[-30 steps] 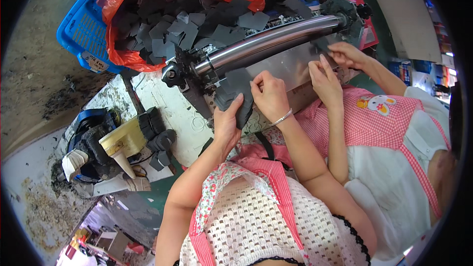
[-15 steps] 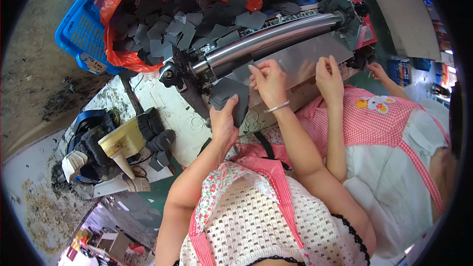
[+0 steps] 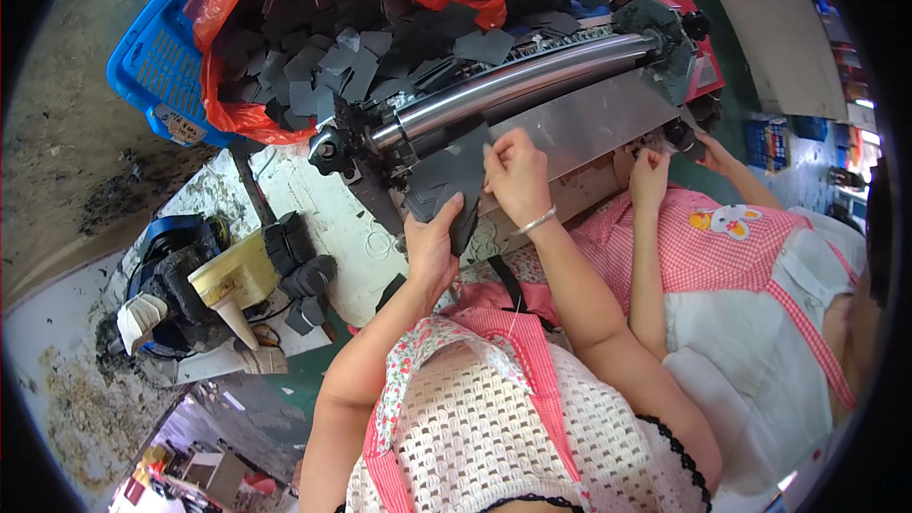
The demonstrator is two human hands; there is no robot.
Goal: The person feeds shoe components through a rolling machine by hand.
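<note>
My left hand point(image 3: 434, 242) is closed round a small stack of dark grey flat pieces point(image 3: 430, 198), thumb on top, at the left end of the machine's feed plate. One dark flat piece point(image 3: 463, 160) lies on the plate just before the shiny steel roller point(image 3: 532, 82). Its right edge is between the pinched fingertips of my right hand point(image 3: 519, 176), which wears a bangle. The bare metal feed plate point(image 3: 589, 122) stretches to the right. My fingers partly hide where piece and stack overlap.
Behind the roller, a blue basket point(image 3: 157, 66) lined with a red plastic bag point(image 3: 220, 95) holds many dark pieces. Stacked black pieces point(image 3: 302, 266) and a yellowish holder point(image 3: 233, 271) stand at left. A co-worker's hands point(image 3: 650, 179) are at the machine's right end.
My right hand has shifted slightly down and now meets a dark piece lying toward the roller. The co-worker's near hand has moved down and right, off the plate.
</note>
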